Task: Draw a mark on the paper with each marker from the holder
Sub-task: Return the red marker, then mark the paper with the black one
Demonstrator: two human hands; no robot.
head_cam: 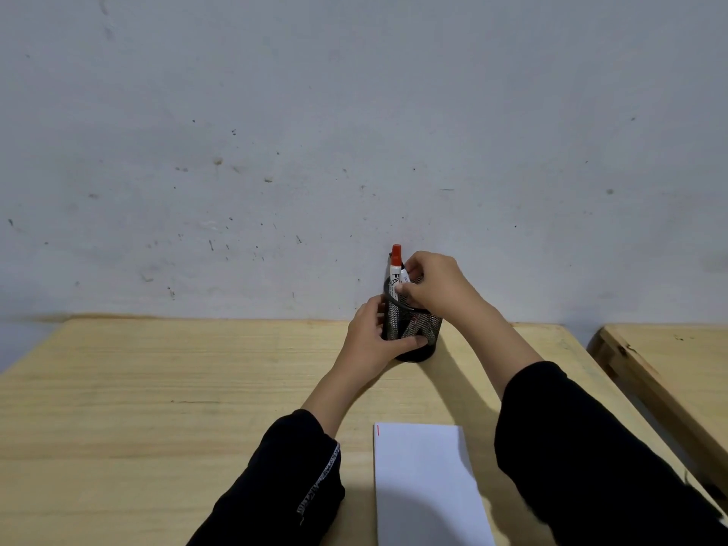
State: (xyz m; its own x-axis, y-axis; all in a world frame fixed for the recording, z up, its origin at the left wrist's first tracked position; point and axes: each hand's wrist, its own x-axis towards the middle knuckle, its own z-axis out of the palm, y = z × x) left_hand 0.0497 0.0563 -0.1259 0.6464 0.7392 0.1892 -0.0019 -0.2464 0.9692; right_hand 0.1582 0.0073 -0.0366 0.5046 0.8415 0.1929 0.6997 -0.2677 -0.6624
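A black mesh holder point(427, 329) stands at the far edge of the wooden table, against the wall. My left hand point(372, 338) wraps around its left side. A red-capped white marker point(395, 269) stands upright in it. My right hand point(431, 283) reaches over the rim and pinches a second white marker point(405, 277) just right of the red one; most of that marker is hidden by my fingers. A white sheet of paper point(427, 482) lies near the front edge, with a short red stroke point(377, 429) at its top left corner.
The light wooden table point(157, 407) fills the lower view, with a marked grey wall point(354, 132) right behind the holder. A second wooden table point(677, 372) stands to the right, across a narrow gap. Black sleeves cover both forearms.
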